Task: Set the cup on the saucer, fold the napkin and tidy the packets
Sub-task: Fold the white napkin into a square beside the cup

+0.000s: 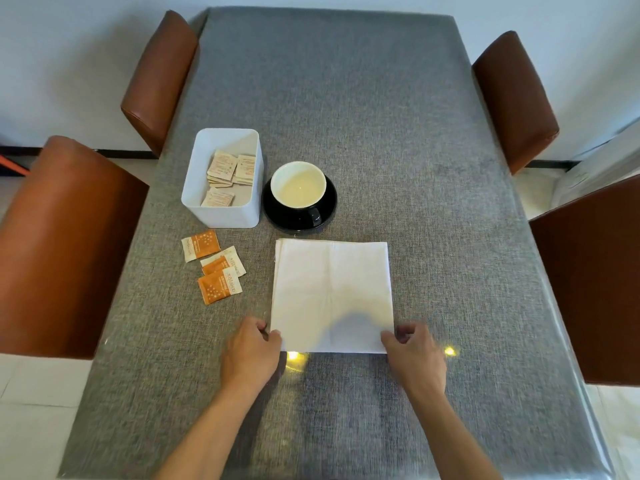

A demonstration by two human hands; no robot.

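Note:
A white napkin (331,292) lies flat on the grey table (398,150), squarish, with fold creases. My left hand (251,351) pinches its near left corner and my right hand (414,355) pinches its near right corner. Behind the napkin a cup (298,183), white inside and black outside, stands on a black saucer (277,213), handle towards me. Left of the napkin lie three orange-and-white packets (216,265) loose on the table. A white box (221,211) beside the saucer holds several pale packets (230,171).
Brown chairs stand at both sides: two on the left (69,244) (159,77) and two on the right (516,98) (595,289). The far half of the table bears only the grey cloth. Small bright light spots sit near my hands.

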